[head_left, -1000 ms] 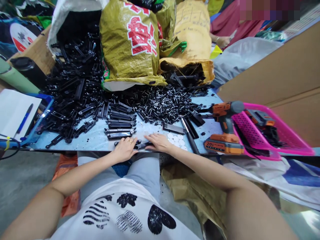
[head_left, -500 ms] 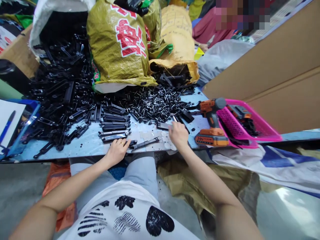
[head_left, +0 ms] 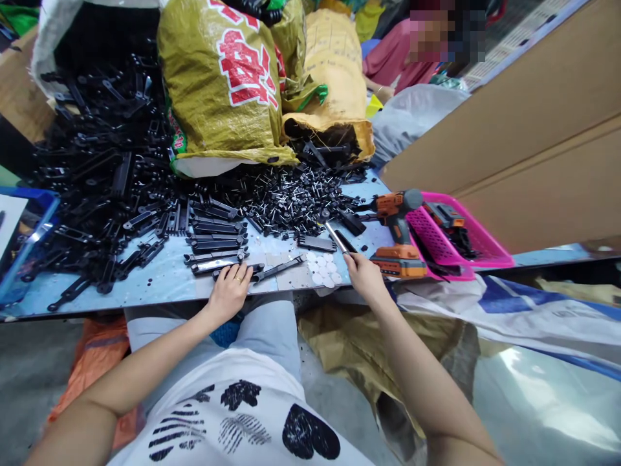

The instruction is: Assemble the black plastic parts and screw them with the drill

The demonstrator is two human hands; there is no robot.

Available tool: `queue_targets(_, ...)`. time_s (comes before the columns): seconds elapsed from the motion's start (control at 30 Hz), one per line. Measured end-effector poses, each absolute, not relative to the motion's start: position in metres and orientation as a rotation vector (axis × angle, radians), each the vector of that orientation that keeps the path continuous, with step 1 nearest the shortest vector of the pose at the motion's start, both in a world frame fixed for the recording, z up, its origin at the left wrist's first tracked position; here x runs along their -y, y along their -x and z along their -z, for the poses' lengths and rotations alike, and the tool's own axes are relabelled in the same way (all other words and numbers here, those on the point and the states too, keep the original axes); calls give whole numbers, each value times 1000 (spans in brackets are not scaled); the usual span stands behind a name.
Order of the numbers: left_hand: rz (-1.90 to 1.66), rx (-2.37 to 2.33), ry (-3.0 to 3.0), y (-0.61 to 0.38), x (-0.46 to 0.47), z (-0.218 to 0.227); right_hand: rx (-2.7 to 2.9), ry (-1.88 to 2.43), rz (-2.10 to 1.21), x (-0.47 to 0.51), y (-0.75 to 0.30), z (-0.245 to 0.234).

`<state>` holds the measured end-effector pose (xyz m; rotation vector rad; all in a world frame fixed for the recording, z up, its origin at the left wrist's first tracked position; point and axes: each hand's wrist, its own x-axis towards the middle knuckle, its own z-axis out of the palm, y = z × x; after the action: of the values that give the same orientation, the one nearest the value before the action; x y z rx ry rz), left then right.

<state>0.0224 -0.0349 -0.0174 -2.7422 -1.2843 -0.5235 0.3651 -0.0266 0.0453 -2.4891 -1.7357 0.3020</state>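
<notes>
Resting flat at the near edge of the table (head_left: 160,281), the left hand (head_left: 229,291) lies with its fingers stretched out, pressing down on a short black strip (head_left: 242,270) and gripping nothing. The right hand (head_left: 365,275) is closed around the near end of a slim rod (head_left: 337,238), whose silvery tip points away over the tabletop. Between the hands lie one long black bar (head_left: 281,266) and about eight white discs (head_left: 324,268). Just beyond, five or so stacked bars (head_left: 213,243) lie in neat rows. To the right, one orange drill (head_left: 398,236) stands against a pink basket (head_left: 434,239), which holds a second drill (head_left: 449,217) and some dark parts. Farther back spread a heap of small pins (head_left: 291,191) and a larger heap of black parts (head_left: 97,155). Three sacks stand behind: a white sack (head_left: 48,26), a green-yellow sack (head_left: 218,97) printed in red, and a yellow sack (head_left: 339,77) whose open mouth spills black parts.
</notes>
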Motion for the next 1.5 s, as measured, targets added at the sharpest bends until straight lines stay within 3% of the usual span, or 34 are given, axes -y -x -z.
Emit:
queue_targets(0.1, 512, 1296, 2736, -22, 36, 19, 1825, 2208, -515, 53, -333, -71)
queue_targets(0.23, 500, 1298, 2743, -22, 36, 23, 1837, 1988, -447, 96, -282, -84)
queue_targets(0.4, 525, 1315, 2763, -22, 36, 24, 2049, 2012, -555, 114, -262, -78)
queue_targets(0.57, 528, 1313, 2765, -22, 37, 24, 1843, 1945, -434, 115, -259, -74)
queue_targets(0.73, 518, 1299, 2775, -18, 34, 22, 1914, 2067, -623, 109, -274, -52)
queue_targets(0.97, 345, 1332, 2790, -21, 24, 13, 1656, 2446, -58, 39, -374, -29)
queue_targets(1.07, 300, 1398, 2750, -26, 22, 11, 2030, 2086, 118, 19, -358, -17)
queue_targets(1.27, 148, 1244, 2759, -20, 20, 8, 2867, 1213, 16, -12, -269, 12)
queue_targets(1.5, 489, 1153, 2810, 17, 26, -15, 2861, 681, 35, -7, -245, -15)
